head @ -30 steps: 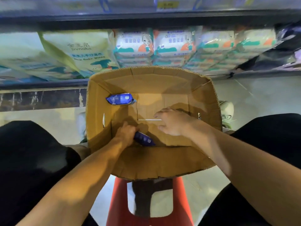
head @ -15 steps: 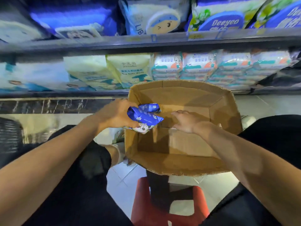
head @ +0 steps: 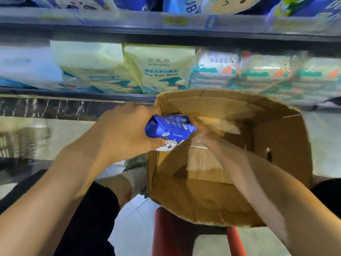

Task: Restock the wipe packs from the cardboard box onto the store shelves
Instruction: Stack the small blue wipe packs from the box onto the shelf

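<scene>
An open cardboard box [head: 284, 145] rests on a red stool in front of me. My left hand [head: 125, 132] grips blue wipe packs [head: 171, 128] at the box's upper left corner, above its rim. My right hand [head: 203, 133] is blurred and reaches to the right side of those packs, touching them; I cannot tell its finger pose. The inside of the box shows bare cardboard. The lower store shelf [head: 77, 96] behind the box is filled with pale baby wipe packs [head: 158, 69].
The red stool [head: 166, 233] holds the box. An upper shelf rail [head: 166, 21] with price tags carries blue packages. My black-clad knees frame the box left and right. Tiled floor [head: 129, 224] lies below, with a shoe beside the box.
My left hand lifted the blue packs out of the box to its upper left corner. My right hand moved from the box floor up to the packs. The camera tilted up and left.
</scene>
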`<state>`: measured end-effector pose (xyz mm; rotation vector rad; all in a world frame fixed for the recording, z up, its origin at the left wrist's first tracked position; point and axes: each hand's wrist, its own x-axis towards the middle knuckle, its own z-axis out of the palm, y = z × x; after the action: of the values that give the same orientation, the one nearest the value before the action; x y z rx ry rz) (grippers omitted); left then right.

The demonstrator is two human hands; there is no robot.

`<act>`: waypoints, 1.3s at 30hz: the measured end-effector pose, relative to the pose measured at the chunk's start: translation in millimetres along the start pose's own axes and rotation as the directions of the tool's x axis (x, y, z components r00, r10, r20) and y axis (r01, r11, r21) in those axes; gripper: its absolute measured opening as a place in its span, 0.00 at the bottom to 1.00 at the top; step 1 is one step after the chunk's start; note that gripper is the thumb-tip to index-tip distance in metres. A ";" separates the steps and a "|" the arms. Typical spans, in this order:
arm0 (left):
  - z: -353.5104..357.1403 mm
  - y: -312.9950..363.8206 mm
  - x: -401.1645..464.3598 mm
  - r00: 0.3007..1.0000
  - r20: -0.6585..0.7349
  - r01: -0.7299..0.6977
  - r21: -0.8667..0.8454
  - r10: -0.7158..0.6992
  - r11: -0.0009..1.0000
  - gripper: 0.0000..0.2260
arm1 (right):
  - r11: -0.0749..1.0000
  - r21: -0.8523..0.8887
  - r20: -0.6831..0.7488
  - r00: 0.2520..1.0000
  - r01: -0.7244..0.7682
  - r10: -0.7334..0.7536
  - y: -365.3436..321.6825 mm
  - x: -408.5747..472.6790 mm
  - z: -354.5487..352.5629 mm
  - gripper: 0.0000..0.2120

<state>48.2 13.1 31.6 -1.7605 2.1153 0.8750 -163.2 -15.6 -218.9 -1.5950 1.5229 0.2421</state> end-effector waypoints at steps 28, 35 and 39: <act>0.4 -13.3 13.0 0.993 -0.099 0.050 -0.107 -0.061 0.993 0.15 | 0.681 0.730 -0.049 0.989 -0.060 0.139 32.6 -0.8 16.9 0.11; -1.6 6.3 11.2 0.978 -0.208 -0.029 -0.234 -0.021 0.972 0.18 | 0.610 0.792 -0.064 0.991 -0.022 0.120 36.2 -69.7 -32.0 0.16; 2.8 14.8 8.1 0.961 -0.276 -0.097 -0.367 -0.008 0.925 0.23 | 0.657 0.751 -0.159 0.984 0.072 0.075 35.4 -118.0 -66.2 0.17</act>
<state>31.6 9.6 29.2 -2.1376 2.2820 1.1800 -248.8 27.0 -116.8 -0.9369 1.4674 -0.5130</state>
